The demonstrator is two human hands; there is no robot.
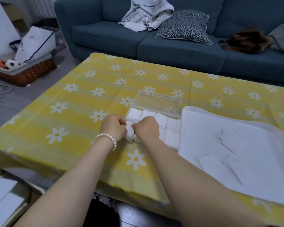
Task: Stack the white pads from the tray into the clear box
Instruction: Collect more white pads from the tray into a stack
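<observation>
White pads (161, 117) already fill most of the clear box (159, 102) mid-table; we grip one stack (129, 129) between left hand (112, 126) and right hand (147, 128), fingers curled. The tray (236, 145) looks nearly emptied.

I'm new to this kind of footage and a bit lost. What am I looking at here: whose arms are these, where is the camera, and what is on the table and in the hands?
There is no machine: a person works with bare hands, and the single picture comes from a camera worn on their head, looking forward and down. The left hand, with a pearl bracelet on its wrist, and the right hand together pinch a stack of white pads at the near left corner of the clear box. The box lies open on a yellow flowered tablecloth, its lid folded back, and more pads already fill its compartments. To the right lies a white tray with a few thin pads left on it. A blue sofa stands behind.
</observation>
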